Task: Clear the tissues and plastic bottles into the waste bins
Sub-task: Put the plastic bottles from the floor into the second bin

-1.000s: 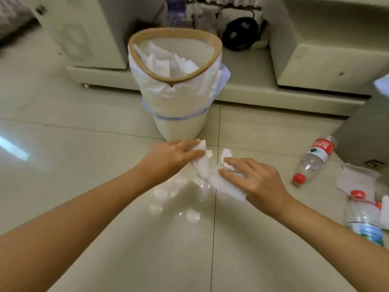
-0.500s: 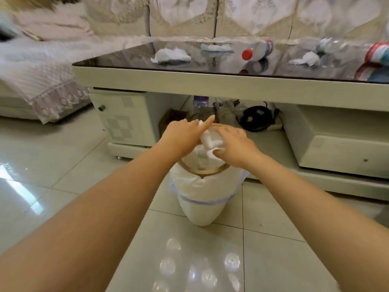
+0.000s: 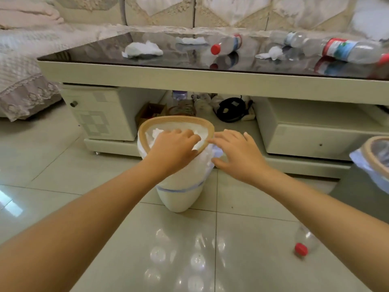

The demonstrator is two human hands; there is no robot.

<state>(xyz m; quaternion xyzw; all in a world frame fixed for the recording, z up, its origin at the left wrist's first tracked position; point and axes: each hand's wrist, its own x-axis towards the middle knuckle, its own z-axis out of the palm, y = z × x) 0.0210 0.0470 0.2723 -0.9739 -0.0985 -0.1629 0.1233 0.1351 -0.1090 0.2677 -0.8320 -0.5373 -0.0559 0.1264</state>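
Head view: left hand point(image 3: 175, 147) lies flat, fingers extended, over the tissues point(image 3: 154, 132) inside the centre waste bin point(image 3: 179, 120). Right hand point(image 3: 237, 153), spread, empty, sits beside the rim. Tissues: light, soft; pinch anywhere. Bottle point(image 3: 226, 44), upper table point(image 3: 189, 77): light, slippery; grip mid-body.

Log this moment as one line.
left hand: over bin, on tissues | right hand: open beside rim | table: uncleared

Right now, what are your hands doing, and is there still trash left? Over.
Left hand over the waste bin, right hand beside its rim, both open. Tissues and bottles still on the table. One bottle on the floor. Nothing blocking.
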